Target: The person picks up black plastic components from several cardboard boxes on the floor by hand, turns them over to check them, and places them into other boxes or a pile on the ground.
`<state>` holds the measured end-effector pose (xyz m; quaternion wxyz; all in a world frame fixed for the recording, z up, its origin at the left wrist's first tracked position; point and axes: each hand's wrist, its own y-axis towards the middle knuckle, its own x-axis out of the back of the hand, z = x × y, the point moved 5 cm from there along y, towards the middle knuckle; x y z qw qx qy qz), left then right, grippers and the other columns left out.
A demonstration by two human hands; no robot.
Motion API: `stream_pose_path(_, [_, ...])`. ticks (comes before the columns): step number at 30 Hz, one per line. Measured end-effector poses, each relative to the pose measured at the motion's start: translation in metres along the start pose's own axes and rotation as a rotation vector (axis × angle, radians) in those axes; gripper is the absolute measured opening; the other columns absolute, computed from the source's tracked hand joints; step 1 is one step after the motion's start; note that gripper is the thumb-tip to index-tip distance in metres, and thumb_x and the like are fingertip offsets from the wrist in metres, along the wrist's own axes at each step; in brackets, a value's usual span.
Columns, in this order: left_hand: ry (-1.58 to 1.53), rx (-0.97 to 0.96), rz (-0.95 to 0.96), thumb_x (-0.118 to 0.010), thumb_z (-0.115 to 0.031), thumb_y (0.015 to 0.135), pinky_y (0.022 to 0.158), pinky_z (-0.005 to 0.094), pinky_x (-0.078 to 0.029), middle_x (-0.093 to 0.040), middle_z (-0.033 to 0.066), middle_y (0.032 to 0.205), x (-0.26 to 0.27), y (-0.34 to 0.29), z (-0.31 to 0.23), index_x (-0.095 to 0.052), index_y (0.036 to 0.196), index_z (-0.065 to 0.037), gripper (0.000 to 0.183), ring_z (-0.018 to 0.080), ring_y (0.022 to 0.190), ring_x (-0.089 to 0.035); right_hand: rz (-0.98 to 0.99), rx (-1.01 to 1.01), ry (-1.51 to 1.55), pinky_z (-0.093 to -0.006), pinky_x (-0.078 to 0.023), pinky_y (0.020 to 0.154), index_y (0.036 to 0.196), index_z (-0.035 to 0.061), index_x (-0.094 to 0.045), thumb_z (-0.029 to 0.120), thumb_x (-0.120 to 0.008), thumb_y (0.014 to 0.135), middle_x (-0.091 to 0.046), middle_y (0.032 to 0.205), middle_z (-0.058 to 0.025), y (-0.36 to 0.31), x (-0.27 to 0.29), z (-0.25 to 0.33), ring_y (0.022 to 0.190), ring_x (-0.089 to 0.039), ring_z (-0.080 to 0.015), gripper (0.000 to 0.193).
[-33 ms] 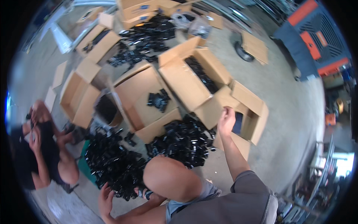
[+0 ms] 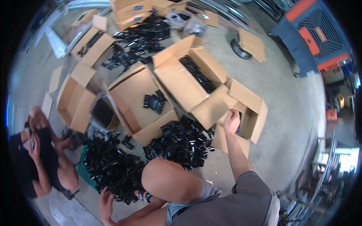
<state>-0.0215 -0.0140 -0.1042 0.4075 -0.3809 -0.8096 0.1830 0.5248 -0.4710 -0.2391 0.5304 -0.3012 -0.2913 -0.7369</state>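
My right hand (image 2: 232,122) hangs over the opening of a small cardboard box (image 2: 258,122). Its fingers are curled together, and whatever is in them, if anything, is hidden. Something dark shows inside that box, partly covered by the hand. At the lower left, my left hand (image 2: 106,202) has its fingers apart and holds nothing that I can see. It is beside the near edge of a heap of shiny black plastic pieces (image 2: 113,165). A second heap of black pieces (image 2: 184,141) lies in front of my knee.
An open carton (image 2: 128,92) holds a small cluster of black pieces; another carton (image 2: 177,84) has a row inside. More black pieces (image 2: 145,34) lie farther off. A person (image 2: 41,158) sits at the left, hands together. A blue-orange machine (image 2: 313,37) stands at far right.
The whole view has shifted slightly. My right hand has moved a little to the right over the small box, its fingers now more curled. My left hand stays about where it was.
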Motion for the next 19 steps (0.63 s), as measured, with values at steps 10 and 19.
stream_pose_path(10, [0.028, 0.036, -0.009, -0.063, -0.014, 0.096, 0.060, 0.0209, -0.040, -0.067, 0.0038, 0.098, 0.020, 0.032, 0.051, -0.046, 0.146, -0.004, 0.054, 0.0052, 0.070, -0.050, 0.150, 0.708, -0.280, -0.0443, -0.046, 0.103, 0.146, 0.0127, -0.044, 0.002, -0.067, 0.079, -0.050, 0.141, -0.0180, 0.121, 0.008, 0.009, 0.122, -0.053, -0.0376, 0.072])
stream_pose_path(19, [-0.021, 0.104, -0.003, -0.068, -0.008, 0.090, 0.061, 0.0229, -0.042, -0.067, 0.0116, 0.103, 0.017, 0.042, 0.080, -0.046, 0.144, -0.002, 0.059, 0.0090, 0.073, -0.054, 0.463, 0.407, -0.880, -0.0433, -0.042, 0.108, 0.122, 0.0112, -0.058, 0.021, -0.061, 0.090, -0.052, 0.140, -0.0151, 0.218, -0.048, -0.055, 0.135, -0.046, -0.0289, 0.033])
